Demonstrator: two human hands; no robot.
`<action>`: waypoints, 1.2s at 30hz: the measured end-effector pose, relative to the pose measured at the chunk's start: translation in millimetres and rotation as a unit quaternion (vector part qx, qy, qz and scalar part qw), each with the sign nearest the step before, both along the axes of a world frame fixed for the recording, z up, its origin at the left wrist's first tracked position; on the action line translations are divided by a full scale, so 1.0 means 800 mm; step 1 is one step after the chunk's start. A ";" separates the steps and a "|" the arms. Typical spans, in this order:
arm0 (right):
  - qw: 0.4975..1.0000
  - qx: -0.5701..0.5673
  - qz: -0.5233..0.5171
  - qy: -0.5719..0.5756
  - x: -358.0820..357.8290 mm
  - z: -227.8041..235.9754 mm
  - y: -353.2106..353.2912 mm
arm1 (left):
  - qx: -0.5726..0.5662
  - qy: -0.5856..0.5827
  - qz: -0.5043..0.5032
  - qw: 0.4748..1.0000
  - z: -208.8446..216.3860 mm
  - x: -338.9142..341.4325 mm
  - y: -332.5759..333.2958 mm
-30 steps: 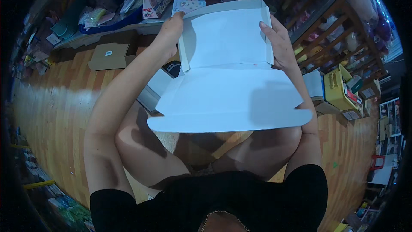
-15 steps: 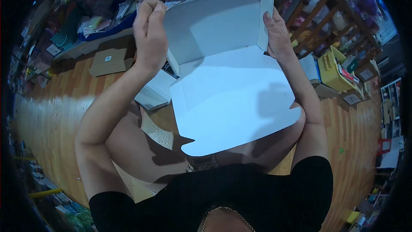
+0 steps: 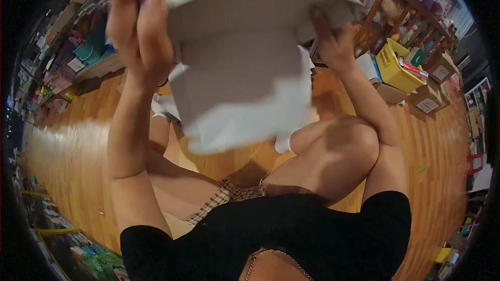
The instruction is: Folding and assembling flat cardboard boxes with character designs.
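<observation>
A white cardboard mailer box, blurred by motion, is held up in front of me. Its hollow side faces me, and one wide panel hangs down over the gap between my knees. My left hand grips the box at its upper left corner, fingers bent round the edge. At the right end, my right hand holds the side wall with the thumb on the inner face; its other fingers are partly hidden. The outer face of the box shows only as a thin pale strip along the top.
Wooden floor surrounds my crossed bare legs. To the right stand a yellow basket with small goods and several brown cartons. Behind them runs a wooden slatted rail with plush toys. Crowded shelves and a teal bucket line the left.
Both hands have lifted the box up and closer to me, tilting it. Its lower panel, earlier spread above my lap, now hangs farther from my body. The picture has become warmer in colour.
</observation>
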State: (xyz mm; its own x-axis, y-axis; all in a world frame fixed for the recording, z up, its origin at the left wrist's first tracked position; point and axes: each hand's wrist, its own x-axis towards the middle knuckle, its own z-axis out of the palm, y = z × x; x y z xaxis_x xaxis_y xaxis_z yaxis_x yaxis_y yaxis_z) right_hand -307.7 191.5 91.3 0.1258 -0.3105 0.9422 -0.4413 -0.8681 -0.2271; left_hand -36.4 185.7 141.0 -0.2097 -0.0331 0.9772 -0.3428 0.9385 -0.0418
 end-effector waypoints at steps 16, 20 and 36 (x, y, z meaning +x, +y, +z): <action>0.829 0.509 0.225 -0.044 0.087 -0.130 -0.097 | 0.665 0.322 -0.071 0.670 -0.226 0.067 -0.052; 0.819 0.541 0.192 -0.010 0.071 -0.149 -0.105 | 0.654 0.374 -0.079 0.653 -0.255 0.038 -0.017; 0.772 0.585 0.246 0.030 0.017 -0.162 -0.136 | 0.697 0.408 -0.148 0.571 -0.305 -0.027 0.005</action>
